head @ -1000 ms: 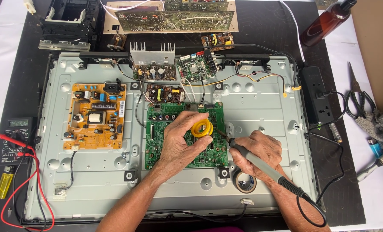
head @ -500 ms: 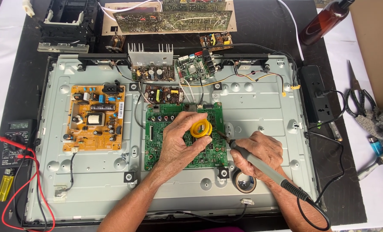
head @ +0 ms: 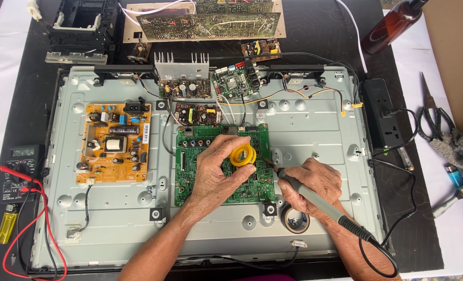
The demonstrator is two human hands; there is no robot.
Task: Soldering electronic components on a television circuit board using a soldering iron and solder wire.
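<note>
While I am leaning over the green circuit board [head: 190, 171] at frame centre | my left hand [head: 216, 174] is pinching a yellow solder spool [head: 243, 155] above it | my right hand [head: 312, 184] is gripping a soldering iron [head: 314, 199], tip at the board's right edge.

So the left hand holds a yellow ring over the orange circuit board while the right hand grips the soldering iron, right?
Not quite. In the head view, the left hand holds the yellow ring over the green circuit board, not the orange one. The right hand does grip the soldering iron.
</note>
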